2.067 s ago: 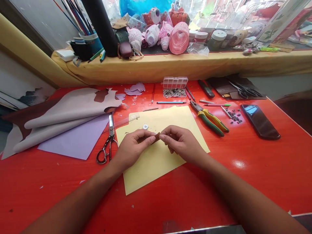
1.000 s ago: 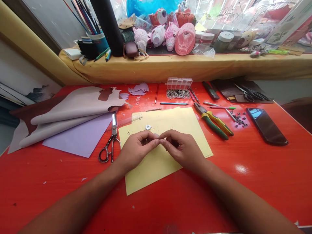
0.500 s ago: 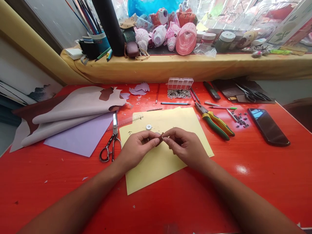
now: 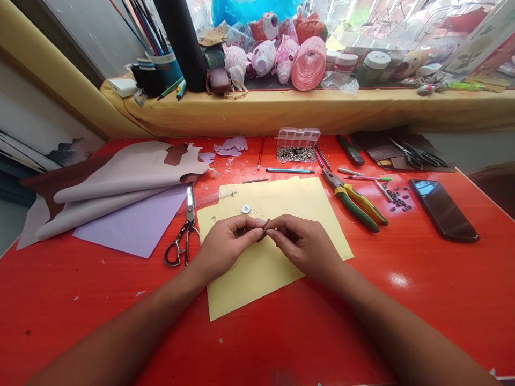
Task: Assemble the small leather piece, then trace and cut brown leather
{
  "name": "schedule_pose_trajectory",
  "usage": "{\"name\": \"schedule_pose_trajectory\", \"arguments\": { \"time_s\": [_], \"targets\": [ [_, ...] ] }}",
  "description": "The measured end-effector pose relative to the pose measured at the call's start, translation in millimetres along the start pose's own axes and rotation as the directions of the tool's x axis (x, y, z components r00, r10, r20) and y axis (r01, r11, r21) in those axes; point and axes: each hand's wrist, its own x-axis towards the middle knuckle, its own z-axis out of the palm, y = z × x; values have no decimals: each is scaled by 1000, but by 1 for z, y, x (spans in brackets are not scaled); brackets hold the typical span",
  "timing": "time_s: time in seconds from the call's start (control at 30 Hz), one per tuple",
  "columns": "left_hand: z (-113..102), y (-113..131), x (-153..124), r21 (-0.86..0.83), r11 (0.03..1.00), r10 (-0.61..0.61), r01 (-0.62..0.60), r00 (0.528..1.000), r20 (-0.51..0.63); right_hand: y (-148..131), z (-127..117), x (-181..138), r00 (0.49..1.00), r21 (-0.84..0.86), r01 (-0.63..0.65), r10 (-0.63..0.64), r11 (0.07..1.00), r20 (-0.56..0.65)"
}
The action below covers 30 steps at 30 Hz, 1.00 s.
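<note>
Both hands meet above a yellow sheet of paper [image 4: 253, 284] on the red table. My left hand [image 4: 231, 244] is closed, pinching a small dark brown piece [image 4: 261, 236] that looks like leather. Thumb and fingertips of my right hand [image 4: 303, 241] are closed on the same piece from the other side. My fingers hide most of it, so its shape does not show. Just beyond my left fingers a round silvery metal disc [image 4: 245, 209] lies on the paper.
Scissors [image 4: 187, 230] and a folded brown sheet with a pale back [image 4: 120, 174] lie left. Pliers [image 4: 356, 203], loose small metal fittings [image 4: 400, 199] and a phone [image 4: 442, 209] lie right. A clear compartment box [image 4: 296, 153] of metal pieces stands at the back.
My right fingertips have shifted slightly left, closer to the left ones, and less of the brown piece shows. The things on the table lie as before.
</note>
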Motion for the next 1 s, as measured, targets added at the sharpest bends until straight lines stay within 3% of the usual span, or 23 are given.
{"name": "schedule_pose_trajectory", "arguments": {
  "time_s": [1.0],
  "targets": [
    [0,-1,0,0,1000,3,-3,1000,-5,3,-1,0,999,-36,9,-10,999,-34]
  ]
}}
